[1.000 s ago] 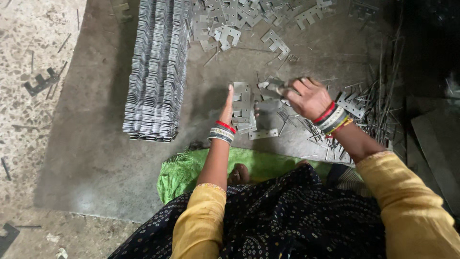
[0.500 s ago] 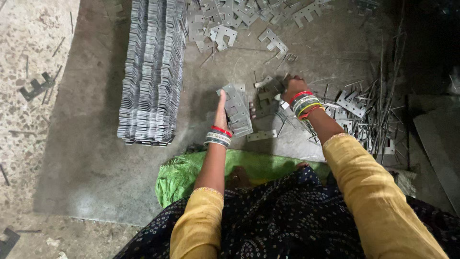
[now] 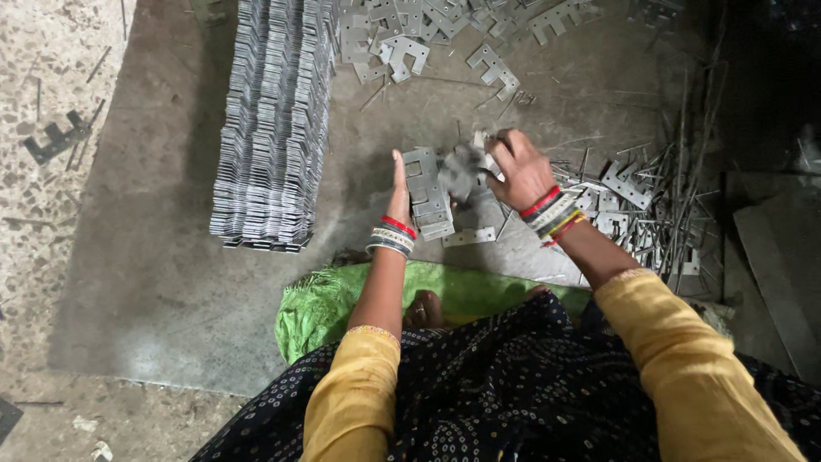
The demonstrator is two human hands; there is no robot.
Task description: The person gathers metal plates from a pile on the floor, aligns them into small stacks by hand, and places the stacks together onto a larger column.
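Observation:
My left hand (image 3: 399, 190) stands edge-on against a small stack of grey notched metal plates (image 3: 426, 195), holding the stack upright on the floor. My right hand (image 3: 516, 168) is closed on one or two blurred metal plates (image 3: 462, 168) just right of that stack, touching it. Both wrists carry bangles. A single flat plate (image 3: 470, 236) lies on the floor below the stack.
A long neat row of stacked metal plates (image 3: 272, 120) runs up the left on a dark floor sheet (image 3: 145, 282). Loose plates (image 3: 410, 43) lie scattered at the top, more plates and thin metal strips (image 3: 650, 205) at right. A green cloth (image 3: 325, 299) lies by my knees.
My right hand has swung left from the scattered pile with plates and brought them to the stack. My left hand now holds a thicker upright stack.

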